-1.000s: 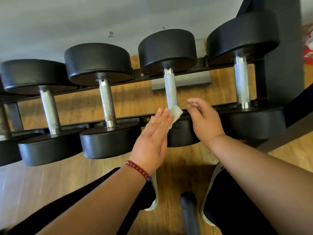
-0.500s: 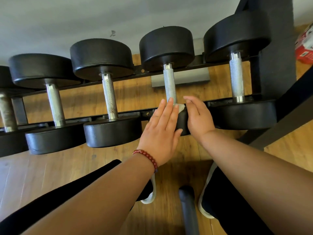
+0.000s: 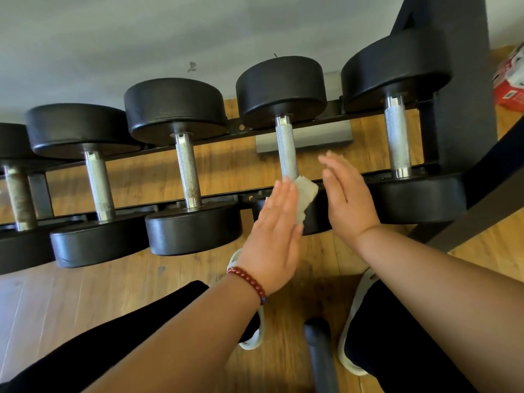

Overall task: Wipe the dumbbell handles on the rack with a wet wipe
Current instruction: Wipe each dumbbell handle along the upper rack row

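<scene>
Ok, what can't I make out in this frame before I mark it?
All in the head view:
- Left hand: its back hides how it holds the wet wipe.
- Dumbbell handle: lower end is behind the wipe and fingers.
- Right hand: fingertips motion-blurred.
- Leftmost dumbbell and red box: cut off by the frame edges.

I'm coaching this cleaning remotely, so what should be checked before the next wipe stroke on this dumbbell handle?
1. Hold on the wet wipe: ok, it lies against the straight fingers of the left hand.
2. Wipe at the dumbbell handle: ok, at its near end.
3. Wipe wrapped round the handle: not ok, it sits beside it.
4. Help from the right hand: not ok, it is open and apart from the wipe.
5. Handle's length unobstructed: ok.
6. Handle already clean: cannot tell.
</scene>
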